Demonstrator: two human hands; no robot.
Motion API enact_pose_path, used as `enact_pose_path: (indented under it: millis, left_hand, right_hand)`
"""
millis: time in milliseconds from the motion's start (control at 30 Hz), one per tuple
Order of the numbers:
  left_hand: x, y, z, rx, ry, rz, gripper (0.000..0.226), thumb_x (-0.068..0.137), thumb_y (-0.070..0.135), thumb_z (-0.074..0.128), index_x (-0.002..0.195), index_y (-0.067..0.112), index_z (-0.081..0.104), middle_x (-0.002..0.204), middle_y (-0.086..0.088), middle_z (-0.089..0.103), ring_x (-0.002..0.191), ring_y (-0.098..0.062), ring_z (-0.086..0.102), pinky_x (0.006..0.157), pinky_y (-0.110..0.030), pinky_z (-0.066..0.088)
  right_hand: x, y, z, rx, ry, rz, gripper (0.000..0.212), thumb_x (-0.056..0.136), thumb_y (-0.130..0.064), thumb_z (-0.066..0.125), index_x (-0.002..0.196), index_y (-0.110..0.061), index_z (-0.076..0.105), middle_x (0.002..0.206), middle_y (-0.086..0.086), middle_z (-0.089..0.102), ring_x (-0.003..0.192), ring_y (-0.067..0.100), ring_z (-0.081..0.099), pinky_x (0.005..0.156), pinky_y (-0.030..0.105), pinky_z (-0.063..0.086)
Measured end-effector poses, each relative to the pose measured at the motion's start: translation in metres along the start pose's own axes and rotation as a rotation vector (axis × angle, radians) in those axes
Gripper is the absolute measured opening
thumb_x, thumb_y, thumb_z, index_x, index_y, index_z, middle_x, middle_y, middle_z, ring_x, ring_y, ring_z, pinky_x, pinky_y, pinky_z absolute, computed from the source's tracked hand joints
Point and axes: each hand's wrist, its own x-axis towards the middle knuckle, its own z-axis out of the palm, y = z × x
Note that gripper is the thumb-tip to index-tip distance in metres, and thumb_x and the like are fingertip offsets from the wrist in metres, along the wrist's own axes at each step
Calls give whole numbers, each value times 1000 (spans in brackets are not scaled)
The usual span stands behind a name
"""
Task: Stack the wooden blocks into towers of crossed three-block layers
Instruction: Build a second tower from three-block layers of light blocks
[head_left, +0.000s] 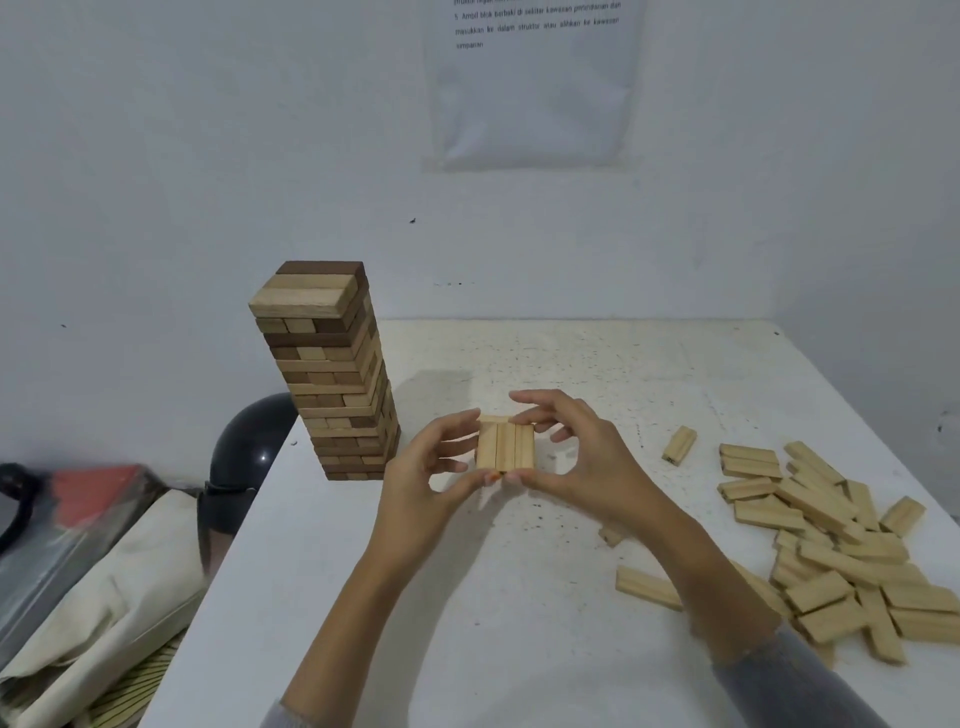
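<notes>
Wooden blocks (831, 545) lie mostly loose in a pile at the right of the table (467, 623). One tall tower (332, 374) stands done at left. Mid-table, left hand (431, 467) and right hand (576, 457) pinch a three-block layer (505, 447), fingers curled; second tower barely begun.

White speckled counter (623, 364), wall (208, 156) behind. Printed sheet (530, 88) on wall, top ctr. Left of counter: glossy black dome (254, 441), beige cloth (104, 597), blurred red-grey obj. (88, 493).
</notes>
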Motion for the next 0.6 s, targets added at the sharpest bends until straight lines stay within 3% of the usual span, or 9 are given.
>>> enact_pose_path:
  millis: [233,600]
  left_hand:
    - [19,-12,3,40,26,-19,49,79,4,76,117,31,60,113,10,68,106,-4,63,81,-21,53]
    - [27,-22,3,56,-3,-59,46,80,5,75,119,26,61,115,10,67,105,0,62,77,-13,49]
  right_hand:
    - [22,12,4,16,-29,44,70,70,-30,85,130,-40,49,114,-21,61,110,-4,47,85,7,34]
    - [30,20,9,9,-49,89,68,74,-28,83,130,-41,48,115,-23,59,112,-4,44,88,11,32]
